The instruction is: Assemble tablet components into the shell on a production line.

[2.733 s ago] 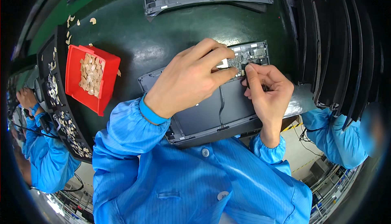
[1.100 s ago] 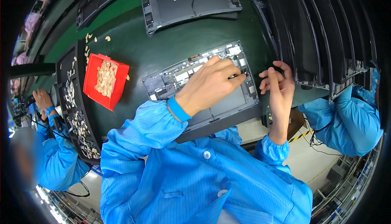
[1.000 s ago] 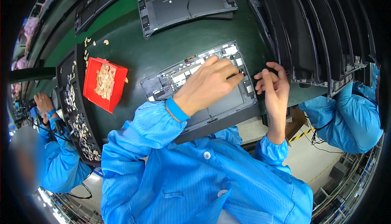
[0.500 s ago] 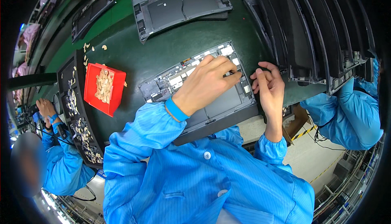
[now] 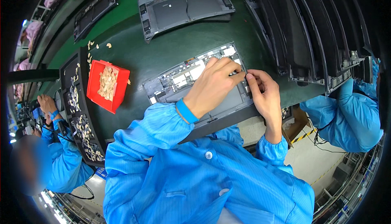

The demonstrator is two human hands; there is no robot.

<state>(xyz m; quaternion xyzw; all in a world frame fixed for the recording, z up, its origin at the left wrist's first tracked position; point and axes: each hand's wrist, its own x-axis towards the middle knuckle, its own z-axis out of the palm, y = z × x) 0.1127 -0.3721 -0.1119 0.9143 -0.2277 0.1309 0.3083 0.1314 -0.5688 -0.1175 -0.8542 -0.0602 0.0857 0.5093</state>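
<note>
An opened laptop base (image 5: 157,89) lies in front of me, its circuit board showing along the far side and a dark battery on the near side. Over its right half reaches my left hand (image 5: 214,83), a blue band at the wrist, its fingers bent into a pinch near the right edge. My right hand (image 5: 265,96) meets it there, thumb and index finger pressed together at the laptop's right rim. The fingertips of both hands almost touch. Whatever they pinch is hidden or too small to make out.
A red bin (image 5: 118,96) of small pale pieces stands left, beside a black compartment tray (image 5: 86,102) of small parts. Another opened laptop base (image 5: 169,14) lies at the back. Several dark laptop parts (image 5: 303,41) stand upright in a row at right. Co-workers sit at both sides.
My right hand has moved left onto the laptop's right edge, its raised fingers closing into a pinch. My left hand has shifted slightly right. The view has shifted a little.
</note>
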